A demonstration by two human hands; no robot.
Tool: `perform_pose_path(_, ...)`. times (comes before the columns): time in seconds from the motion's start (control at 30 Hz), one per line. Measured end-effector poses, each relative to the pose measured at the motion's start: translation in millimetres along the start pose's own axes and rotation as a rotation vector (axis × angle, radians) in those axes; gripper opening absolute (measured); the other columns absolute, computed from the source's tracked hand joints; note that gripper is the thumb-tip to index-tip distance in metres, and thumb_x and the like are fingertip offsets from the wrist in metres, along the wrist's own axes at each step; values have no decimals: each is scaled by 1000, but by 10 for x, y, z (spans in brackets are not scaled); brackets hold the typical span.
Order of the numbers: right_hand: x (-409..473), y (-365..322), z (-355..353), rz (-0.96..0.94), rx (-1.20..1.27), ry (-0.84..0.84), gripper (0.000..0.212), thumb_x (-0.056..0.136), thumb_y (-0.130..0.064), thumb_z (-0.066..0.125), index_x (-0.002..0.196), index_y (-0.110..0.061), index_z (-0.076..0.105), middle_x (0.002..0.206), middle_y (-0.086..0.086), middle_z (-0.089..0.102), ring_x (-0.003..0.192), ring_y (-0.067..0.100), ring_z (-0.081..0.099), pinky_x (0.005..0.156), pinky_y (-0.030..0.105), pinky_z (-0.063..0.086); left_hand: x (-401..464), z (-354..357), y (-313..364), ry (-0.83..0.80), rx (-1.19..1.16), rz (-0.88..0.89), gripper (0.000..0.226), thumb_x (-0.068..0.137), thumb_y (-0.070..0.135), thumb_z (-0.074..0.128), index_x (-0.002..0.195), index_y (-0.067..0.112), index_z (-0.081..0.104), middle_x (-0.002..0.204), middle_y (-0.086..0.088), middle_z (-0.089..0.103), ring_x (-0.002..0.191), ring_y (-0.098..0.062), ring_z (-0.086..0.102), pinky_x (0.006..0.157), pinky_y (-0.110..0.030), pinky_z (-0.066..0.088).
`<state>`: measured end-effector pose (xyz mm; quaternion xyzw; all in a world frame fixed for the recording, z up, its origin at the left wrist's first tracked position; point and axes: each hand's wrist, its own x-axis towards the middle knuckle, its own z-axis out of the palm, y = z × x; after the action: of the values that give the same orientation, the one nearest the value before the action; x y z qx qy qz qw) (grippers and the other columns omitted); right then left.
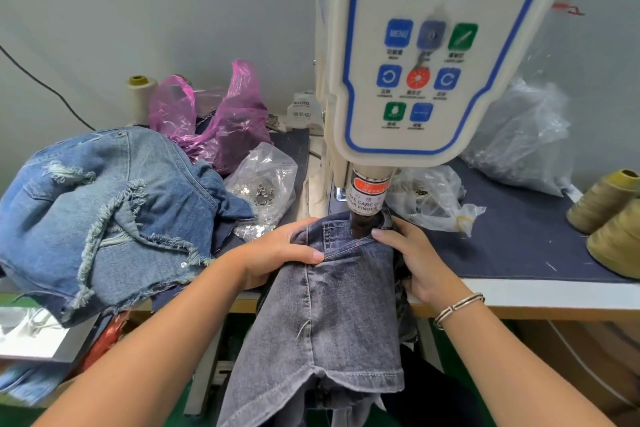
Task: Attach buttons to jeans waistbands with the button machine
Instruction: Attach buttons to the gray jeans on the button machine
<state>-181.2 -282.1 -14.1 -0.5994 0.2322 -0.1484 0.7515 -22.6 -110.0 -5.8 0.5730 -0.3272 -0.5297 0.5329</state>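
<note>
Grey jeans (332, 291) lie over table edge (540, 291), waistband (349, 236) under ram of button machine (426, 55). Left hand (277, 253) grips waistband's left side, thumb on top, fingers curled round fold. Right hand (412, 253) pinches right side, thumb pressed flat beside ram, fingers tucked under cloth. Blue denim pile (104, 211) sits left; clear bag of buttons (263, 184) just behind it.

Both forearms come into view bare, no sleeves showing, no gloves on either of the hands, and the right wrist wears a thin silver bangle (459, 307) of doubled bands with a small wrapped section in the middle.
</note>
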Motion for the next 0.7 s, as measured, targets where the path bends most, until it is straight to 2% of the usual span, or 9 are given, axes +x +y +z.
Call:
perform_pose_path(0.1, -15, 12, -11, -4, 17, 1, 23, 73, -23, 73, 96, -26, 75, 108, 9, 72, 103, 25, 67, 91, 39, 51, -9, 6, -4, -10, -16, 8, 50, 73, 7, 66, 119, 26, 58, 110, 1, 73, 101, -15, 69, 77, -24, 55)
perform_pose_path(0.2, -19, 16, -16, 2, 36, -9, 26, 70, -23, 77, 96, -24, 75, 107, 9, 73, 100, 23, 68, 84, 34, 53, -3, -1, -17, -9, -24, 15, 54, 73, 7, 66, 124, 23, 56, 118, -5, 70, 107, -21, 67, 83, -28, 55)
perform_pose_path(0.33, -10, 8, -7, 1, 57, -9, 27, 70, -24, 72, 96, -22, 75, 106, 8, 73, 98, 21, 69, 77, 29, 55, 5, -10, -26, -4, -28, 14, 58, 73, 7, 67, 128, 21, 55, 123, -10, 67, 111, -25, 65, 88, -32, 54)
perform_pose_path(0.5, -7, -3, 2, 7, 58, -19, 23, 71, -26, 71, 93, -26, 76, 105, 8, 73, 97, 20, 69, 76, 28, 57, 1, -11, -12, 18, 0, 19, 55, 72, 12, 68, 124, 25, 56, 117, -3, 70, 107, -19, 67, 84, -28, 54)
perform_pose_path(0.7, 0, 8, -6, -5, 62, -22, 26, 71, -29, 72, 96, -27, 76, 107, 7, 73, 99, 19, 69, 77, 27, 55, -2, 14, -14, 28, -18, 22, 69, 60, 26, 78, 126, 24, 56, 120, -9, 68, 108, -26, 66, 90, -37, 54)
